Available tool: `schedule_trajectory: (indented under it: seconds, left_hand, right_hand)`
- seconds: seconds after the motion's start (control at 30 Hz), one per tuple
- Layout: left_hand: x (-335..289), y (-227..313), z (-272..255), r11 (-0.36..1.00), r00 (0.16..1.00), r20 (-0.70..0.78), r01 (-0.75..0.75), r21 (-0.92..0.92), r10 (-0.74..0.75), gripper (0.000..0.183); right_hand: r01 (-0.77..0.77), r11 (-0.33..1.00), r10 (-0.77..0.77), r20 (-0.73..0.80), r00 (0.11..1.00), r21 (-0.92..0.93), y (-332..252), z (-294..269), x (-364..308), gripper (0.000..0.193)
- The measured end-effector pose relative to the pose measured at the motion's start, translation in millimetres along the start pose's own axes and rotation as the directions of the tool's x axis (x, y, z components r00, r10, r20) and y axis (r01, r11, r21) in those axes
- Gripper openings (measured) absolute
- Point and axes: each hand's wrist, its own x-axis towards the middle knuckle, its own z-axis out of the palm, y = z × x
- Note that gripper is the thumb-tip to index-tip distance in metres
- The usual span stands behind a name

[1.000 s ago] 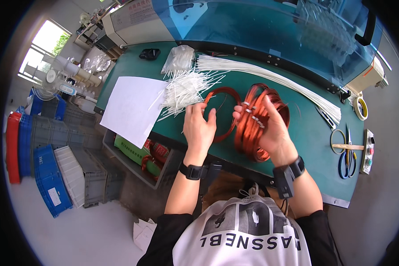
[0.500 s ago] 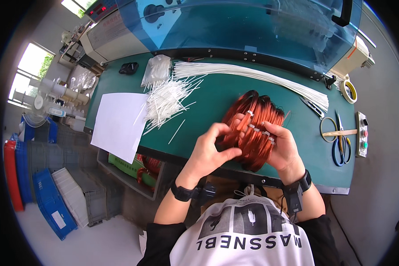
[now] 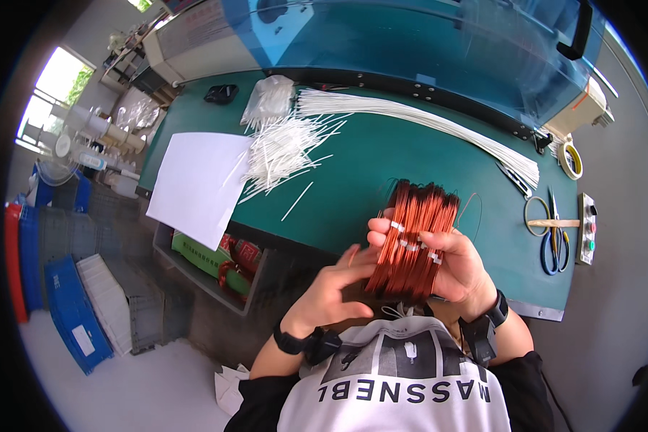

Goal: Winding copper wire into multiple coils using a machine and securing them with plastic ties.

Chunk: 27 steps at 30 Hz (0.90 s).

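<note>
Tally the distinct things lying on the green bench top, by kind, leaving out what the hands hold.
White paper sheet: 1
Heaps of short white ties: 1
Bundles of long white sleeves: 1
Clear bags: 1
Blue-handled scissors: 1
Tape rolls: 1
Small black objects: 1
Total: 7

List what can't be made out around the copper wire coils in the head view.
- Lower part of the copper coils: hidden behind the right hand and the person's head.
- Left hand: its fingertips are tucked behind the coils; grip unclear.
- White ties on the coils: too small to tell how fastened.
</note>
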Motion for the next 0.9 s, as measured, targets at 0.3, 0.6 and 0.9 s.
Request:
schedule_trajectory:
  seconds: [0.3,0.6,0.9]
  left_hand:
    - [-86.8,42.4,11.7,0.789,0.813,-0.418,0.081,-0.609,-0.406,0.039]
    - [-200.3,-16.1,-50.6,0.693,0.166,-0.675,0.079,-0.717,-0.718,0.014]
    - [-244.6,-275.6,-224.4,0.650,-0.229,-0.973,0.735,-0.196,-0.035,0.023]
  right_hand:
    - [-0.600,0.788,0.611,0.282,0.740,-0.137,100.9,61.1,36.6,0.062]
    - [0.227,-0.178,0.283,0.171,0.944,-0.957,136.1,24.2,111.1,0.062]
    - [0.366,-0.901,0.338,0.152,0.929,-0.233,137.2,-8.5,141.0,0.076]
